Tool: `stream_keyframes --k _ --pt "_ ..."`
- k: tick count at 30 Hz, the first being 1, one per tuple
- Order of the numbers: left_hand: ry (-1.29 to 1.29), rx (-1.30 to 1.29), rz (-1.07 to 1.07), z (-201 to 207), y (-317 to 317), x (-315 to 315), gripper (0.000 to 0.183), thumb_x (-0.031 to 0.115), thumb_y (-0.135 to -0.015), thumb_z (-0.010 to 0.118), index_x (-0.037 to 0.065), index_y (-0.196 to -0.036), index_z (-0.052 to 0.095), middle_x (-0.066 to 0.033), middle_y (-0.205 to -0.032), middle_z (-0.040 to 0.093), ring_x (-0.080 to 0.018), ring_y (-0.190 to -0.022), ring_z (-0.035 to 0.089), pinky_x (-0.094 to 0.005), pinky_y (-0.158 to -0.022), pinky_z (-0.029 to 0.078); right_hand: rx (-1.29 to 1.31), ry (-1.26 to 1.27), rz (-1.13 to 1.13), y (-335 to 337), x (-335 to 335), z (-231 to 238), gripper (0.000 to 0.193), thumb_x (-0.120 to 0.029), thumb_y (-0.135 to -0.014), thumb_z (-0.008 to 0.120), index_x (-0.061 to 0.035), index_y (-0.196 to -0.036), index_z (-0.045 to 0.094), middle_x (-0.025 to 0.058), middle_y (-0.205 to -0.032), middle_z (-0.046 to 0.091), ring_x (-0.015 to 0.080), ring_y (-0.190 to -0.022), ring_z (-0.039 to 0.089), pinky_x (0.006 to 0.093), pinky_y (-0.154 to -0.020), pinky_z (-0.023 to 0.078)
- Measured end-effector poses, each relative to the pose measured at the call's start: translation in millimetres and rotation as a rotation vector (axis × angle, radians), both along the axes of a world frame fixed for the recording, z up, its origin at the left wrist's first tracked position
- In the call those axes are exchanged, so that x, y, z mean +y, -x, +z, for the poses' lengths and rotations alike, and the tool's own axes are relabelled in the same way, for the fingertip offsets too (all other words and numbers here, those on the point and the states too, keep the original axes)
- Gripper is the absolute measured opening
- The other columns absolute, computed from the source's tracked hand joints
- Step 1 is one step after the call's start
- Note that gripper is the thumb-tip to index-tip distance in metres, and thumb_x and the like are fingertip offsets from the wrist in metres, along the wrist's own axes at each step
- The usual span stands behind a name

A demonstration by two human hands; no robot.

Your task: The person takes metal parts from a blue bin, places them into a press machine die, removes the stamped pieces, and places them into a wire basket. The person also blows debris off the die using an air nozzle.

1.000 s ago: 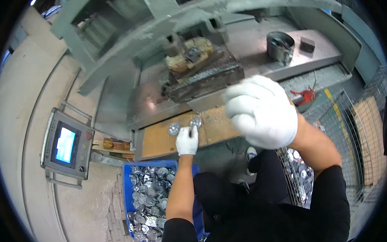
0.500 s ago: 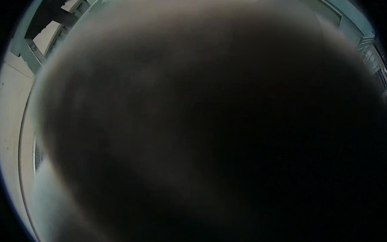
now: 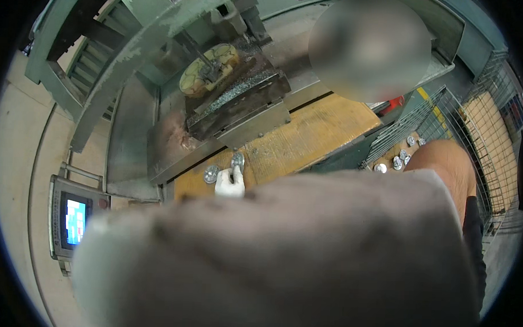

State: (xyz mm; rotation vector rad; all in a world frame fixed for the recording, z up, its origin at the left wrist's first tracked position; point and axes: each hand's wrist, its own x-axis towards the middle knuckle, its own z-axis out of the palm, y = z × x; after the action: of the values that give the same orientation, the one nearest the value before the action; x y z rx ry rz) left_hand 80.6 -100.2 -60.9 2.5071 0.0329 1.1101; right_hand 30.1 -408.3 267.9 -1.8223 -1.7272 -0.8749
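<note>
Low across the middle of the view, my left hand (image 3: 231, 186) in a white glove has its fingers closed on a small round metal part (image 3: 237, 159). A second round metal part (image 3: 211, 174) lies just left of it on a yellow-brown wooden board (image 3: 308, 139). My right hand (image 3: 293, 239) is a large, blurred, pale gloved shape very close to the camera, covering the lower half. Its fingers cannot be made out. A bare stretch of forearm (image 3: 444, 167) and a dark sleeve show at the right.
Behind the board stands a machine with a metal fixture (image 3: 240, 108) strewn with shavings and a yellowish round block (image 3: 210, 70). At left is a control panel with a lit screen (image 3: 75, 221). A wire basket (image 3: 486, 154) stands right, several metal parts (image 3: 397, 162) beside it. A blurred oval hides the upper right.
The dark blur that covered nearly the whole view has drawn back to the lower half. The machine, board, left hand and metal parts have come into sight.
</note>
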Motion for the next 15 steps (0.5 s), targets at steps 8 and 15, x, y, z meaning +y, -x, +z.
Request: stream_keyframes --k 8,15 --pt "0.124 0.194 -0.037 3 10 -31 0.020 0.023 -0.087 0.068 0.005 -0.081 0.065 -0.0125 -0.079 0.064 -0.0292 -0.070 0.063 -0.0396 -0.064 0.050 0.054 0.103 0.006 -1 -14 -3 0.010 -0.017 -0.067 0.064 -0.0079 -0.073 0.064 0.0097 -0.081 0.066 0.0294 -0.072 0.064 0.0398 -0.063 0.051" --pt "0.079 0.200 -0.057 -8 18 -30 0.020 0.023 -0.088 0.068 0.004 -0.081 0.065 -0.0131 -0.080 0.064 -0.0300 -0.072 0.063 -0.0404 -0.065 0.050 0.096 0.170 0.055 4 -15 2 0.010 -0.018 -0.070 0.064 -0.0083 -0.072 0.064 0.0095 -0.079 0.066 0.0292 -0.071 0.064 0.0397 -0.062 0.051"
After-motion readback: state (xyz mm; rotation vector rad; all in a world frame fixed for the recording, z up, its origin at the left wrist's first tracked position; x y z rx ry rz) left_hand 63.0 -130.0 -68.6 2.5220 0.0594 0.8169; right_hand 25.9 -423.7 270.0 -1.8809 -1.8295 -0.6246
